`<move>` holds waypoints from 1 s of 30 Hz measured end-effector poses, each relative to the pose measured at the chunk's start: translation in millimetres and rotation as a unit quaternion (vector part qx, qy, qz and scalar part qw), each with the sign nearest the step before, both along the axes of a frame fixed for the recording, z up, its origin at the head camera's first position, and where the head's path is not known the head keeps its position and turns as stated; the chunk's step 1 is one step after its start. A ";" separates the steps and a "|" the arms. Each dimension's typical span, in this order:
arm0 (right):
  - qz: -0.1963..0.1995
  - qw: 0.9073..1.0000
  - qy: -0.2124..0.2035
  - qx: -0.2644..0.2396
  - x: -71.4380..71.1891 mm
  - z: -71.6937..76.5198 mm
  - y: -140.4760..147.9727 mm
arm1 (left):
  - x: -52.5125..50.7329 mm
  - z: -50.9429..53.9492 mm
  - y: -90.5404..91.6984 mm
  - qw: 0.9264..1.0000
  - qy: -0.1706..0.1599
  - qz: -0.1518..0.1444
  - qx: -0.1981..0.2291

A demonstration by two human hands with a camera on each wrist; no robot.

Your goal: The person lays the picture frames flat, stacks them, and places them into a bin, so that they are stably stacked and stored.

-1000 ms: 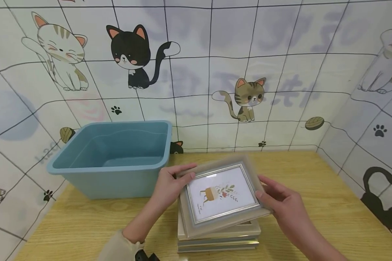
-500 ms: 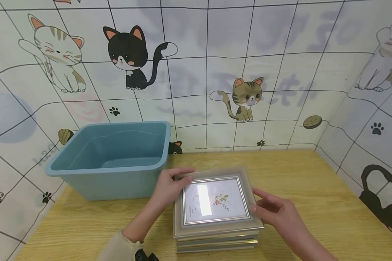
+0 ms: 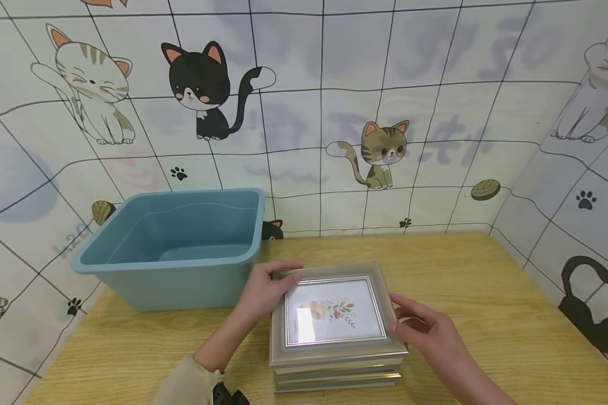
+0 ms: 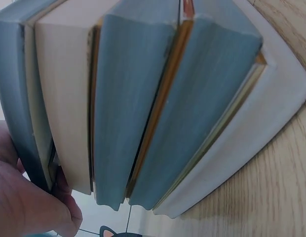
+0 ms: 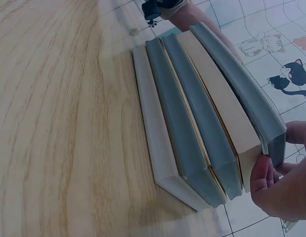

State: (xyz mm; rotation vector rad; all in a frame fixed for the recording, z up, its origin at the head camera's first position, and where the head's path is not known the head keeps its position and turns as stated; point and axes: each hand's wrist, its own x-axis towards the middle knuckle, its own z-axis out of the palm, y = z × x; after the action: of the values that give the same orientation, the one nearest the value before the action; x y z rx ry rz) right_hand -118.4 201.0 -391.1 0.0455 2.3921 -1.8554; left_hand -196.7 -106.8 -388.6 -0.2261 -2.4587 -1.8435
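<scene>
A picture frame with a silvery border and a printed plant picture lies flat on top of a stack of frames. My left hand pinches its far left corner, thumb on the border. At the right edge, my right hand holds the same frame between thumb and fingers. Both wrist views show the pile from the side: blue-grey frames alternate with pale ones. In the right wrist view the top frame sits against the pale one below, with fingertips at their seam.
A blue plastic tub stands left of the stack, near my left hand. The wooden table reaches back to a wall covering printed with cats and grid lines.
The top picture frame has come down from a tilted, turned position and now lies level and nearly aligned on the stack. Both hands stayed on it; the right one shifted slightly left and down.
</scene>
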 end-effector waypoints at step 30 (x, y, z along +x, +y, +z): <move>0.022 0.998 0.001 -0.052 -3.4 -11.4 1.1 | -6.8 -6.7 0.3 0.999 -0.008 -0.011 -0.035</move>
State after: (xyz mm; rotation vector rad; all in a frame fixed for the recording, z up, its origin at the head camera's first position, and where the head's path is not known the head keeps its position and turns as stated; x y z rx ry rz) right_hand -121.8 202.1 -402.5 -0.0179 2.2754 -1.9575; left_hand -203.5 -106.5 -395.3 -0.2425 -2.5443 -1.7759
